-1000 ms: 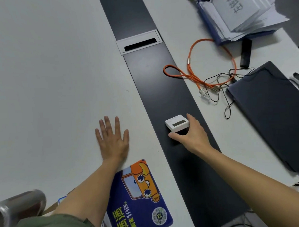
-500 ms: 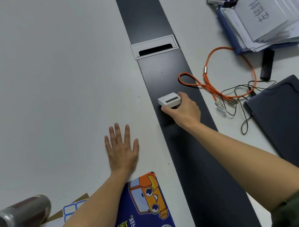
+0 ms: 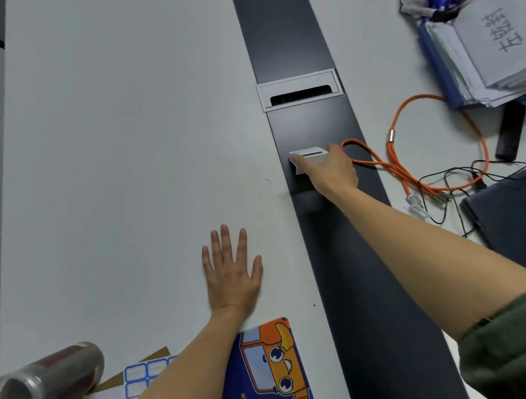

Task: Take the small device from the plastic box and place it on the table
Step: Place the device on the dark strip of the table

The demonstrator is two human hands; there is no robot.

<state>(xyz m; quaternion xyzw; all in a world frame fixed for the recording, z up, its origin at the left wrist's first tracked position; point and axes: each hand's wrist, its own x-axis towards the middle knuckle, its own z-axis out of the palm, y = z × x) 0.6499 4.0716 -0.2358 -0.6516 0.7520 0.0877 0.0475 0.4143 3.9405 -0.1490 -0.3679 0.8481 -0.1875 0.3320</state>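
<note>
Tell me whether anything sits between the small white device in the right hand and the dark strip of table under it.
Nothing visible does. The right hand grips the small white device low over the dark strip, bare there. The orange cable loops just to the right, the cable slot lies beyond.

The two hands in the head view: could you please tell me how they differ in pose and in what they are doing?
The left hand lies flat, fingers spread, on the white table and holds nothing; the right hand is stretched further out, over the dark centre strip, curled around the small white device. Both arms are bare to the forearm.
</note>
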